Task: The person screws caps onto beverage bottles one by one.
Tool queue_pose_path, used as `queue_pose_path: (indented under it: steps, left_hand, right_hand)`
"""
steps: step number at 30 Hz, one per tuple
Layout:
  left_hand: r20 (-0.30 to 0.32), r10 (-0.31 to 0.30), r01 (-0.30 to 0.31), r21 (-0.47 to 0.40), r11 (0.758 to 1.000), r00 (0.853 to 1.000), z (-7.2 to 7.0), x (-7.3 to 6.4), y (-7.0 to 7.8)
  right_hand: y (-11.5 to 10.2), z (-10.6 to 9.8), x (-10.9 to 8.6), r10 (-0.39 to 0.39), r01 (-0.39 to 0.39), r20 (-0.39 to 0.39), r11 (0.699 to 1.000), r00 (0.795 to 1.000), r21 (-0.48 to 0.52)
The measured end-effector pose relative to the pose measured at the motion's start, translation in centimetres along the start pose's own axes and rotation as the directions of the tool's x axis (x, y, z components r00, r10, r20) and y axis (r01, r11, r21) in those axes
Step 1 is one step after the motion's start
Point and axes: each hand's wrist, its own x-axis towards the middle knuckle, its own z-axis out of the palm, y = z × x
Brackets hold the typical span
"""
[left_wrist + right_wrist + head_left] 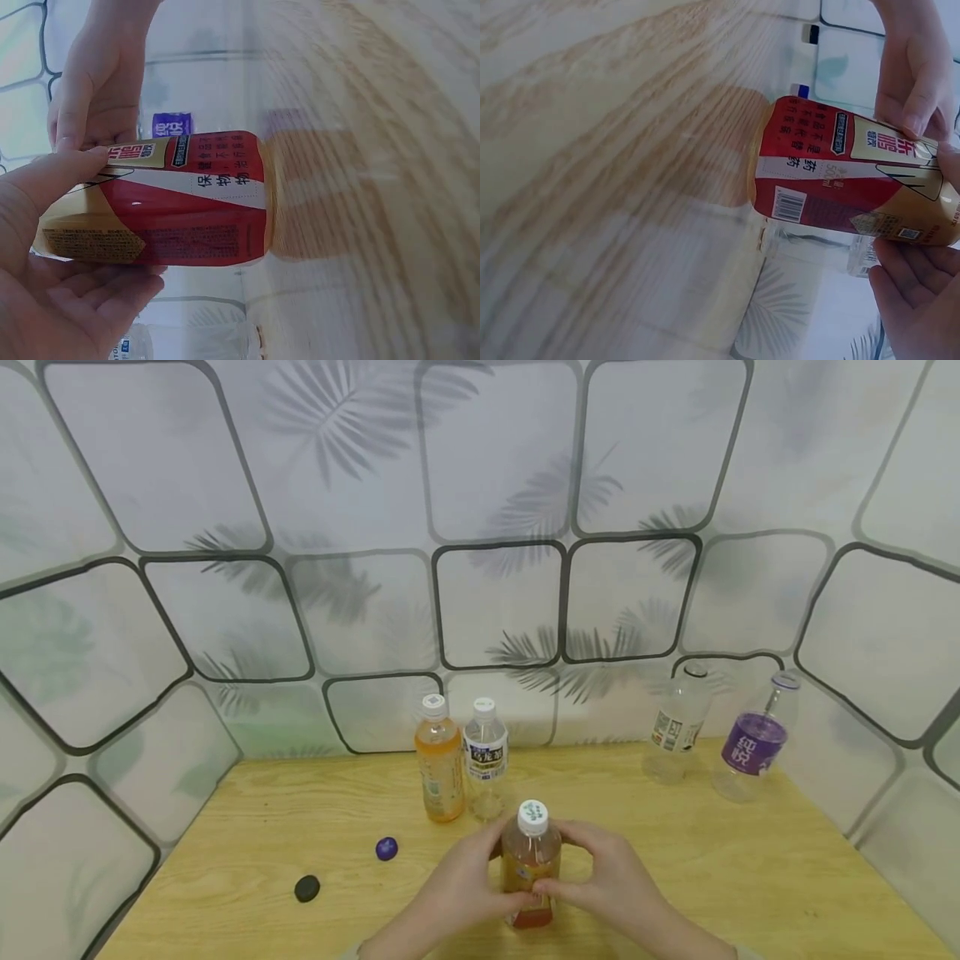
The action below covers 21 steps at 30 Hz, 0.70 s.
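Observation:
Both hands are around a capped bottle with a red and gold label [531, 872] and a white cap. My left hand [468, 881] grips its left side, thumb across the front and fingers behind. From the opposite side my right hand [618, 881] holds it the same way, its thumb tip near the middle of the label. In the left wrist view the base of the bottle [187, 202] meets its reflection on the tabletop, so it appears to stand upright there. The right wrist view shows a barcode on the label [789, 204].
Behind the held bottle stand an orange drink bottle [439, 772] and a clear bottle with a white cap [487, 760]. Two uncapped clear bottles, one plain [677, 727] and one purple-labelled [753, 743], are at the back right. A purple cap [386, 848] and black cap [307, 888] lie left.

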Motion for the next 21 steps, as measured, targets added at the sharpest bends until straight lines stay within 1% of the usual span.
queue_pose_path:
  steps: [3,6,8,11,14,17,21]
  left_hand:
    - [-0.017,-0.046,0.047,0.090,0.995,0.999,-0.1,-0.5,0.2]
    - [-0.042,-0.082,0.089,0.191,0.978,0.996,-0.1,-1.0,0.5]
    - [-0.062,-0.075,0.088,0.258,0.962,0.995,-0.2,-1.3,0.8]
    - [-0.085,-0.055,0.080,0.326,0.942,0.995,-0.2,-1.5,1.0]
    - [-0.098,-0.048,0.080,0.351,0.933,0.994,-0.2,-1.5,1.1]
    - [-0.104,-0.055,0.087,0.343,0.935,0.993,-0.3,-1.5,1.0]
    - [-0.114,-0.061,0.096,0.327,0.940,0.992,-0.2,-1.3,0.9]
  right_hand:
    - [0.0,-0.2,0.1,-0.028,0.028,0.003,0.999,1.000,-0.046]
    - [-0.2,-0.4,0.1,-0.046,0.046,0.005,0.996,0.999,-0.081]
    - [-0.3,-0.4,0.1,-0.059,0.059,0.004,0.993,0.998,-0.101]
    - [-0.3,-0.4,0.1,-0.073,0.071,-0.007,0.990,0.997,-0.123]
    - [-0.3,-0.3,0.1,-0.084,0.081,-0.019,0.988,0.996,-0.134]
    - [-0.3,-0.3,0.1,-0.086,0.081,-0.030,0.987,0.996,-0.140]
    - [-0.3,-0.3,0.2,-0.068,0.061,-0.042,0.989,0.997,-0.136]
